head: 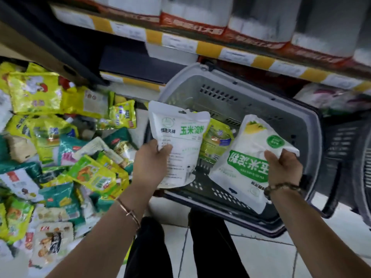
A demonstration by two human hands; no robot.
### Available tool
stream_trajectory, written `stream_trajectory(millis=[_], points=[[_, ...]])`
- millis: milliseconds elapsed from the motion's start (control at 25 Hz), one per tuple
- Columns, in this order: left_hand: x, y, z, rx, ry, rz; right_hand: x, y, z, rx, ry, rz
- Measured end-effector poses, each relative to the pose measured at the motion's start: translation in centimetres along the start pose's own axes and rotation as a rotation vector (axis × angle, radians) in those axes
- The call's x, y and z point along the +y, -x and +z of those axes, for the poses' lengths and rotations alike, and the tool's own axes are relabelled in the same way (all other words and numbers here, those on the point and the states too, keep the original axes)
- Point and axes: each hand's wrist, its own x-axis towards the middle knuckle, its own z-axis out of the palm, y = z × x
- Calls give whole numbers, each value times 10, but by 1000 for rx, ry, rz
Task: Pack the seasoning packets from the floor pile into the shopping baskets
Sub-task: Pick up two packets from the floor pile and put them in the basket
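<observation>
Barely begun, I judge: grey plastic shopping basket nearly bare, colourful floor pile of packets large, left hand grip clamping an upright white pouch, right hand grip an inverted white pouch.

2 forearms extended forward, left hand fingers clenched in grip; right hand likewise

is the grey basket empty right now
No, a yellow-green packet lies inside the grey basket, partly behind the white pouch that the left hand holds.
</observation>
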Motion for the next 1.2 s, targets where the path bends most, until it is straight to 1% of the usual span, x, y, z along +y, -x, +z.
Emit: stream_trajectory(millis=[160, 320, 440, 600, 720, 840, 920, 1040, 1120, 1200], points=[[1, -34, 70, -106, -78, -31, 50, -59, 15, -3, 134, 93], [-13, -74, 132, -182, -108, -112, 91, -104, 41, -47, 161, 152], [-30, -102, 177, -215, -67, -175, 118, -132, 67, -84, 106, 200], [-56, -136, 231, -203, -40, -221, 151, -166, 103, -116, 58, 246], [-77, -157, 261, -201, -48, -232, 176, -185, 128, -158, 110, 198], [-91, -171, 279, -218, 35, -213, 191, -200, 147, -193, 121, 148], [-98, -178, 284, -251, 71, -228, 198, -205, 155, -168, 182, 149], [-103, -186, 286, -297, 41, -257, 198, -201, 158, -39, 312, 161], [-103, -186, 280, -318, -21, -239, 192, -189, 156, 41, 242, 135], [-101, -177, 272, -317, -91, -180, 183, -169, 152, 97, 153, 50]])
